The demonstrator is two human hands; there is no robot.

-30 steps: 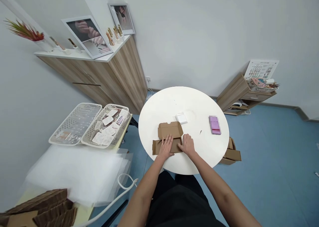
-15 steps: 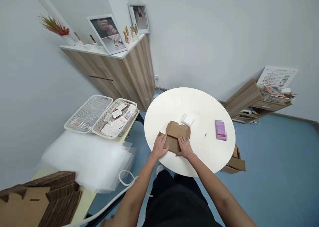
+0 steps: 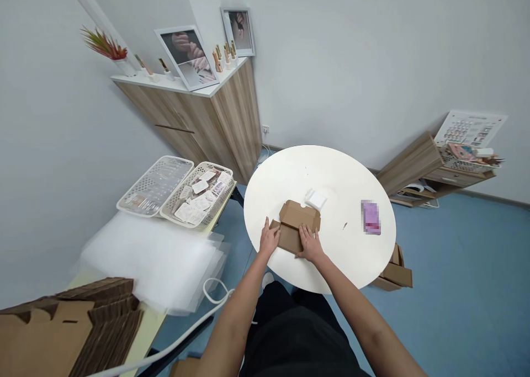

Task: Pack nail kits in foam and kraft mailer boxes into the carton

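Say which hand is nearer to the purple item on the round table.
Right. The right hand, at the brown box's right side, lies left of the purple item; the left hand is farther away, at the box's left end.

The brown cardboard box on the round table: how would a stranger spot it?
Find the round white table. On its near side, left of centre, lies an open brown cardboard box. Unlike the white packet just beyond, it has the person's left hand and right hand on it.
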